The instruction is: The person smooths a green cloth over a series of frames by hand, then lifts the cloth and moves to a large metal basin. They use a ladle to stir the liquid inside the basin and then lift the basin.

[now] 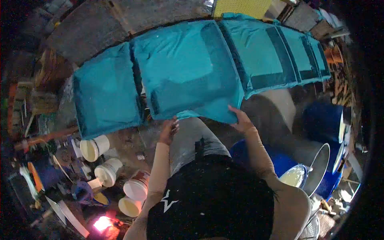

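Note:
A wide teal cloth [180,60] lies over a shallow rectangular frame in front of me, its surface wrinkled and partly dark, as if wet. My right hand [242,121] pinches the near right edge of this cloth, thumb on top. At the near edge further left, my left hand [169,130] has its fingers curled against the cloth's border, where a paler fold shows. Between the two hands the edge sags and lifts off the frame. Similar teal-covered frames stand on both sides: one on the left [108,88] and several on the right [260,52].
White buckets [95,148] stand on the floor at left, near a bright pink-orange glow [103,223]. To my right are a large grey drum [320,168], blue barrels [324,122] and a container of pale liquid [294,177]. A yellow sheet [242,9] lies beyond the frames.

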Available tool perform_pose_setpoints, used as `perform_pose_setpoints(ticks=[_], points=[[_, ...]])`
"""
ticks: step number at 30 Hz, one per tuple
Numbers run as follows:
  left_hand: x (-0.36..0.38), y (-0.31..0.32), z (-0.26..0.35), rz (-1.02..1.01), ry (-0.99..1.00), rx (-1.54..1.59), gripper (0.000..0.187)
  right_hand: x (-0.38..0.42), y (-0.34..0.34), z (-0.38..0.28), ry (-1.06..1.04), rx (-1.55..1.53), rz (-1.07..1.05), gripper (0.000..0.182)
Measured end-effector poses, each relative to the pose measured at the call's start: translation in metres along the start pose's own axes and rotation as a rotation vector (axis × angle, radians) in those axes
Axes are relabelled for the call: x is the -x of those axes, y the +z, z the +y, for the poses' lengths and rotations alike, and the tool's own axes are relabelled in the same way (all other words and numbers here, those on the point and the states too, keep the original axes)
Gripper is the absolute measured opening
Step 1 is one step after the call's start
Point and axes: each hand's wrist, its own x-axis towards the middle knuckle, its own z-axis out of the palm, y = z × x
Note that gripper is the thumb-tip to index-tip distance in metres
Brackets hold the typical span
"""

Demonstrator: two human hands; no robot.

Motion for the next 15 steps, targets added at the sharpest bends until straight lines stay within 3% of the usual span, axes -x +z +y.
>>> perform_pose_setpoints(ticks=[1, 3, 4, 6, 7, 9, 10, 12, 14, 15], points=[[0.007, 0.01, -0.006, -0.002, 0.017, -0.193, 0.048, -0.003, -0.014, 0.032, -0.019, 0.015, -0.011, 0.059], [0.017, 0.034, -0.025, -0.12, 0.034, -0.191, 0.052, -0.046, -0.061, 0.097, -0.436, 0.316, -0.301, 0.057], [0.022, 0.046, -0.038, -0.235, 0.033, -0.204, 0.055, -0.024, -0.049, 0.068, -0.464, 0.339, -0.314, 0.057], [0.039, 0.067, -0.055, -0.396, -0.036, -0.149, 0.06, 0.052, 0.002, -0.017, 0.165, -0.19, -0.186, 0.057], [0.052, 0.076, -0.059, -0.444, -0.103, -0.085, 0.061, 0.055, 0.007, -0.022, 0.148, -0.165, -0.216, 0.057], [0.044, 0.091, -0.082, -0.812, 0.263, 0.018, 0.066, 0.058, 0.02, -0.024, -0.056, -0.079, -0.586, 0.057], [0.064, 0.101, -0.064, -0.783, 0.31, 0.023, 0.066, 0.06, 0.028, -0.025, -0.068, -0.054, -0.631, 0.057], [0.138, 0.13, -0.01, -0.724, -0.05, 0.496, 0.065, 0.067, 0.042, -0.026, -0.19, 0.12, -0.681, 0.061], [0.142, 0.129, 0.015, -0.536, 0.242, 0.206, 0.064, 0.063, 0.036, -0.04, -0.121, 0.229, -0.733, 0.067], [0.133, 0.133, 0.013, -0.379, 0.582, -0.036, 0.067, 0.02, 0.013, -0.007, -0.418, 0.499, -0.778, 0.06]])
